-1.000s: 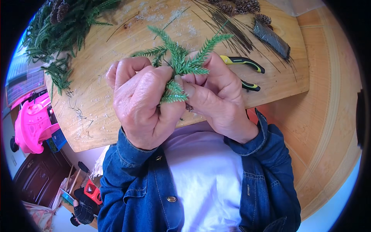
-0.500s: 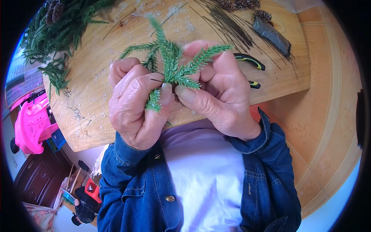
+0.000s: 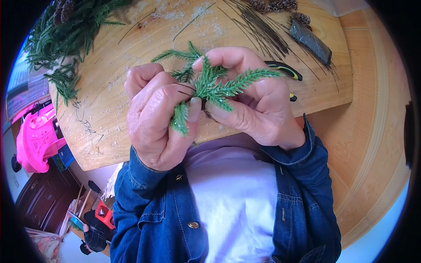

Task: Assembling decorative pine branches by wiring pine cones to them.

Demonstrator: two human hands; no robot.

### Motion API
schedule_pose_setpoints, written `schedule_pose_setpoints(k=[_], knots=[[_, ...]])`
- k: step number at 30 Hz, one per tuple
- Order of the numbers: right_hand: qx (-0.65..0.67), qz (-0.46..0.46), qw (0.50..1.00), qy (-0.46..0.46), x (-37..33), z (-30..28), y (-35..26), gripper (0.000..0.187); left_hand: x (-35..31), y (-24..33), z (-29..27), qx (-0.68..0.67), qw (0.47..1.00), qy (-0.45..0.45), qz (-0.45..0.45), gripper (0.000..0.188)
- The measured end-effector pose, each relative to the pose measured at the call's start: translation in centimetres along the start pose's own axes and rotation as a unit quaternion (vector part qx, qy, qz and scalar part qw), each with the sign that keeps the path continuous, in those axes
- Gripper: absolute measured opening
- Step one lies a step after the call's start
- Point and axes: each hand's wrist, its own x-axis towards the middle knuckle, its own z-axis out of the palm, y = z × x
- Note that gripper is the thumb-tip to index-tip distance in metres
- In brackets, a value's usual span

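A small bunch of green fir-like sprigs [image 3: 215, 85] is pinched between both hands, close above the wooden board [image 3: 114, 101]. My left hand [image 3: 155, 118] grips the lower stems, its thumb pressed on a hanging tip. Fingers of my right hand [image 3: 254, 107] curl around the sprigs from the right, and one branch points out to the right. The stem ends are hidden inside the fingers.
A heap of loose green sprigs [image 3: 70, 35] lies at the board's far left. Thin dark wires [image 3: 263, 30], pine cones [image 3: 274, 5] and a dark wire bundle [image 3: 311, 41] lie at the far right. Black-and-yellow pliers [image 3: 287, 70] sit behind my right hand. A pink plastic stool [image 3: 37, 142] stands left, below the board.
The sprig bunch has been turned in my fingers: the upright tip now leans right and lower. My left thumb has shifted onto the hanging tip.
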Motion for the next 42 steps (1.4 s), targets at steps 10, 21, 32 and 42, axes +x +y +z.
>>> schedule_pose_setpoints(k=[10, 21, 32, 42], knots=[[0.005, 0.033, 0.998, 0.061, -0.4, 0.6, -0.6, 0.038, -0.7, 0.6, 1.5, -0.066, 0.994, 0.071, -0.049, 0.015], [-0.014, 0.032, 0.996, 0.083, -0.6, 1.3, -0.2, 0.046, -1.1, 1.0, 2.2, -0.113, 0.983, 0.121, -0.079, 0.014], [-0.043, -0.052, 0.995, 0.077, -1.5, 1.0, -0.8, 0.043, -0.6, 1.0, 1.4, -0.307, 0.915, 0.178, -0.193, 0.016], [-0.134, -0.049, 0.974, 0.175, -1.0, -1.5, -2.8, 0.014, -1.3, -0.1, 0.0, -0.425, 0.845, 0.224, -0.233, 0.016]])
